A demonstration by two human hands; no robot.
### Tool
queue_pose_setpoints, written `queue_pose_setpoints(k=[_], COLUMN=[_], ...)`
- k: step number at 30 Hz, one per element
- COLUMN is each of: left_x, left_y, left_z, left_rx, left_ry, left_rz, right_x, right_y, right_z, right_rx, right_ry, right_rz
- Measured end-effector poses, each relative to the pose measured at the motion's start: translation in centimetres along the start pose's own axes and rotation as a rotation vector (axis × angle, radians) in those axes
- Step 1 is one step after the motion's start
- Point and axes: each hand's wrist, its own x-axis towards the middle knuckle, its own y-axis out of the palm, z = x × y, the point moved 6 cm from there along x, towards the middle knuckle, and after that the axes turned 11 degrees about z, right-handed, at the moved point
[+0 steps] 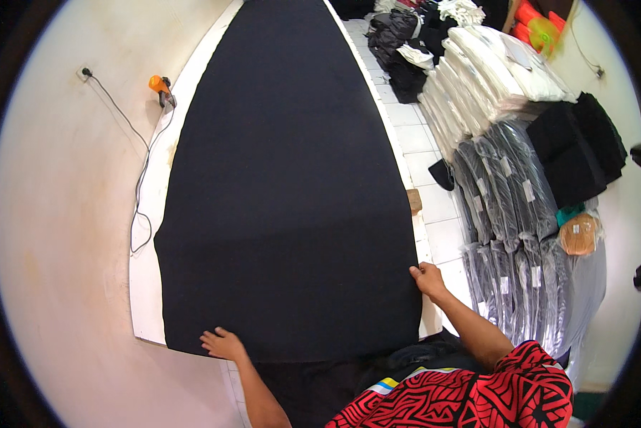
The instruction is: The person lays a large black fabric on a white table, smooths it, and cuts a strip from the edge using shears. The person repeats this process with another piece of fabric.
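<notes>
A long sheet of black fabric (285, 178) lies spread over a white table (147, 299), running from the near edge to the far end. Fingers apart, my left hand (222, 344) rests flat on the fabric by its near left corner. At the right edge of the cloth, my right hand (429, 280) is closed, thumb and fingers pinching the border. Between my hands the fabric looks mostly smooth, and its near end reaches the table's front edge.
An orange electric tool (161, 87) stands at the table's left edge; its dark cord (146, 160) loops to a wall socket. Right of the table, plastic-wrapped grey fabric stacks (506, 185), white stacks (491, 68) and folded black cloth (577, 146) line a tiled floor (434, 203). A wooden block (414, 202) juts out.
</notes>
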Motion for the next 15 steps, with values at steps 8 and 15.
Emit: queue_pose_setpoints(k=[8, 15], left_x=[-46.1, -53.9], left_y=[7.2, 9.4], left_z=[-20.8, -19.0], left_rx=[-0.514, -0.325], left_ry=[1.003, 0.548], left_rz=[0.368, -0.078], right_x=[4.8, 7.2], right_y=[-0.5, -1.8], right_z=[2.8, 6.3], right_rx=[0.333, -0.263], right_ry=[-0.163, -0.49], right_rz=[0.597, 1.138])
